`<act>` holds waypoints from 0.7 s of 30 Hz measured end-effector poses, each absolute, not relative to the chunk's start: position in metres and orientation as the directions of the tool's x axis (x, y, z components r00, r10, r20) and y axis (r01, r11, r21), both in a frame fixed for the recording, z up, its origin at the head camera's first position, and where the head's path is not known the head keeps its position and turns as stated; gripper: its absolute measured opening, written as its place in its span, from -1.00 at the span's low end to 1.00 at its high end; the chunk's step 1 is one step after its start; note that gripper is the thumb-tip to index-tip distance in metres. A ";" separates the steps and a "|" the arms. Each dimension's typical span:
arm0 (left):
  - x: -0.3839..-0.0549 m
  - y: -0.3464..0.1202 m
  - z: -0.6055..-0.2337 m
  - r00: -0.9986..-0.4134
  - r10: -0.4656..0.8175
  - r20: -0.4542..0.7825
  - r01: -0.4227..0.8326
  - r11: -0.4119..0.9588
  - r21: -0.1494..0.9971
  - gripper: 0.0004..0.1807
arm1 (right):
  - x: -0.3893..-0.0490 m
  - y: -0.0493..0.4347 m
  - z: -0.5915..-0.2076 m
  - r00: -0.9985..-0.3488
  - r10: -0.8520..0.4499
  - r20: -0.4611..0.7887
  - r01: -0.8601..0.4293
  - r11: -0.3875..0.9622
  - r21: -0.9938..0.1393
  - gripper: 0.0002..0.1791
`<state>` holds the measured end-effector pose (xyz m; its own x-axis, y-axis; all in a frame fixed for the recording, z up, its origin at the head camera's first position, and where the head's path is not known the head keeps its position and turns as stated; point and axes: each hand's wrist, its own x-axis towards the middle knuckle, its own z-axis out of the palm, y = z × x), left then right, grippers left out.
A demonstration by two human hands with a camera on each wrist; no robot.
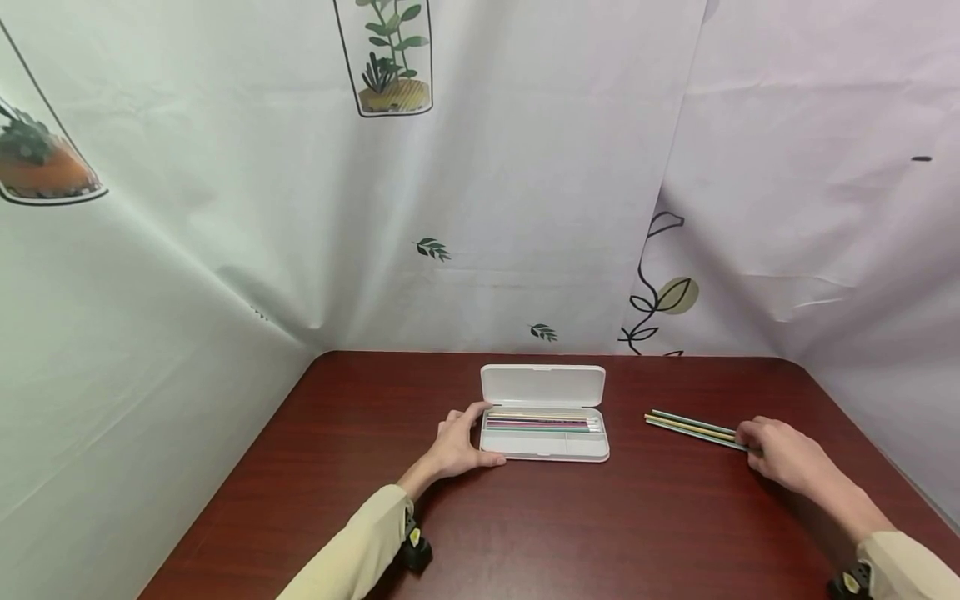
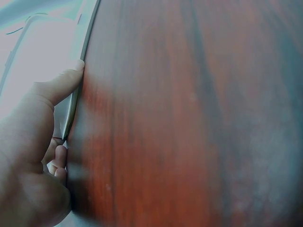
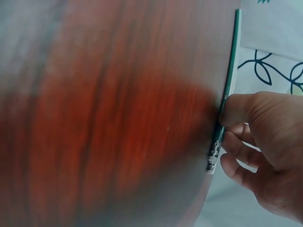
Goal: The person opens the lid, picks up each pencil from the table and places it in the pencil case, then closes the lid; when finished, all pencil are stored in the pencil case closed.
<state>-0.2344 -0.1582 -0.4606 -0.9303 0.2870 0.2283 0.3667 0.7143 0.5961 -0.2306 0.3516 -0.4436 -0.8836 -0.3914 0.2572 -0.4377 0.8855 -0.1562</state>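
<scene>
Table (image 1: 555,533) has open pencil case (image 1: 543,385) at 12 o'clock, left hand (image 1: 457,446) clamped across its 9 o'clock end, likely anti-slide, right hand (image 1: 783,457) pinching loose pencils (image 1: 693,429) at case's 3 o'clock, seemingly keeping them bunched.

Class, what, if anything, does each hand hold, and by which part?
The left hand holds the open case by its left end; the right hand grips loose pencils near the eraser end.
</scene>
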 end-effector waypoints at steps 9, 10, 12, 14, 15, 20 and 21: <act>-0.234 -0.158 -0.461 -0.930 0.285 0.231 0.367 0.713 0.597 -0.03 | -0.230 0.347 -0.442 -0.867 -0.410 0.284 -0.464 0.872 -0.156 -0.75; -0.233 -0.158 -0.461 -0.930 0.286 0.231 0.367 0.713 0.598 -0.03 | -0.230 0.346 -0.442 -0.864 -0.414 0.286 -0.468 0.869 -0.158 -0.75; -0.233 -0.158 -0.461 -0.930 0.287 0.230 0.367 0.712 0.599 -0.03 | -0.230 0.344 -0.441 -0.859 -0.420 0.293 -0.477 0.864 -0.160 -0.75; -0.233 -0.158 -0.460 -0.931 0.286 0.227 0.365 0.711 0.601 -0.03 | -0.230 0.342 -0.440 -0.851 -0.428 0.305 -0.489 0.858 -0.160 -0.75; -0.233 -0.158 -0.460 -0.931 0.286 0.227 0.365 0.710 0.603 -0.03 | -0.230 0.341 -0.440 -0.847 -0.432 0.311 -0.494 0.855 -0.160 -0.74; -0.233 -0.158 -0.459 -0.929 0.287 0.232 0.369 0.709 0.601 -0.04 | -0.231 0.333 -0.436 -0.833 -0.447 0.325 -0.515 0.841 -0.163 -0.74; -0.233 -0.158 -0.459 -0.929 0.288 0.234 0.371 0.710 0.599 -0.03 | -0.231 0.331 -0.436 -0.833 -0.449 0.324 -0.517 0.840 -0.166 -0.75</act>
